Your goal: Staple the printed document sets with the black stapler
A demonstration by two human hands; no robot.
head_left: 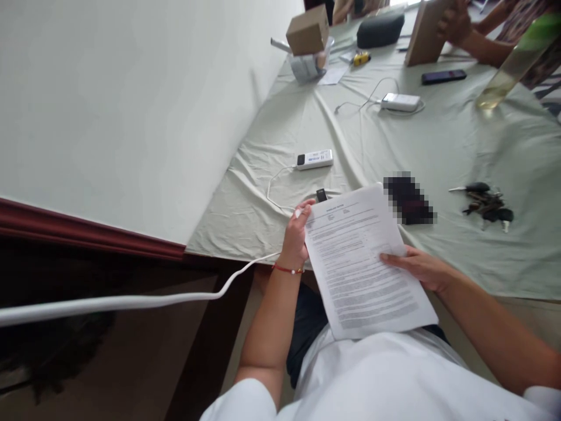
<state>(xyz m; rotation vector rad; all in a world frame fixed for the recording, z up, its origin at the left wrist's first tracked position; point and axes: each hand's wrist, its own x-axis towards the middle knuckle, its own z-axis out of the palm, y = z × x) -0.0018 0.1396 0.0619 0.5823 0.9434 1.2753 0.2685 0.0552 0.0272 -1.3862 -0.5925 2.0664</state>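
A printed paper document [355,263], perhaps several sheets, is tilted above my lap at the table's near edge. My left hand [297,237] grips its upper left side, fingers closed on the margin. On the right edge, my right hand [418,266] pinches the paper with the thumb lying over the print. The lettering is too small to read. Just beyond the top of the paper, a small black object [321,195] shows in part. A pixelated dark object [409,199] lies to the right of the sheet.
A white power bank [314,159] with a cable lies ahead, and another white device [400,102] farther off. Keys [488,204] rest at right. A bottle [517,64] and dark phone [443,76] stand beyond. Another person's hand [456,23] holds a brown board. A white cable [131,302] crosses left.
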